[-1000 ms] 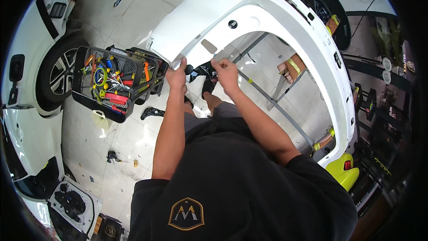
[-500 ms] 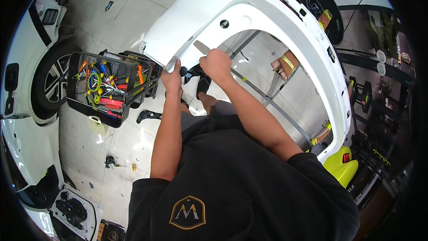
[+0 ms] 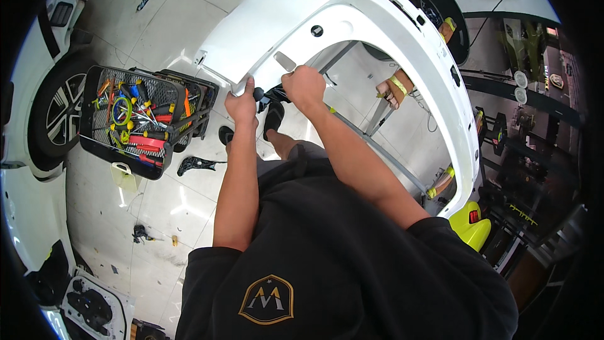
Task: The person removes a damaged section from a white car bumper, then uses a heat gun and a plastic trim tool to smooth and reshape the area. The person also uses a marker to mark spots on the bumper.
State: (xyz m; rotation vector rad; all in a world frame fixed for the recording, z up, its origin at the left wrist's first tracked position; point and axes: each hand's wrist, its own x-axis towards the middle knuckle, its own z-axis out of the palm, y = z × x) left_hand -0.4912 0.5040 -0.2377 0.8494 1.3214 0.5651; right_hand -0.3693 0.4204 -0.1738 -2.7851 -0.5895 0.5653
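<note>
A large white car bumper [image 3: 251, 44] with a wide curved opening lies across the upper middle. At its near left corner my left hand [image 3: 241, 104] is closed on the edge, thumb on top and fingers underneath. My right hand [image 3: 304, 91] is a fist at the near edge, right of a slot in the bumper. What its fingers hold is hidden. Between my hands, just under the edge, shows a black part [image 3: 274, 95] with a round dark knob [image 3: 258, 94] at its left; its kind is unclear.
A black mesh tool cart [image 3: 165, 167] full of screwdrivers and pliers stands left, beside a white car's wheel [image 3: 60, 113]. Grey stand bars [image 3: 377, 141] with taped pads run below the bumper. A dark bin [image 3: 462, 31] is at upper right. Black scraps [image 3: 141, 234] lie on the floor.
The whole view has shifted slightly, with the cart and bumper a little further left. Both hands keep nearly the same places at the bumper's edge.
</note>
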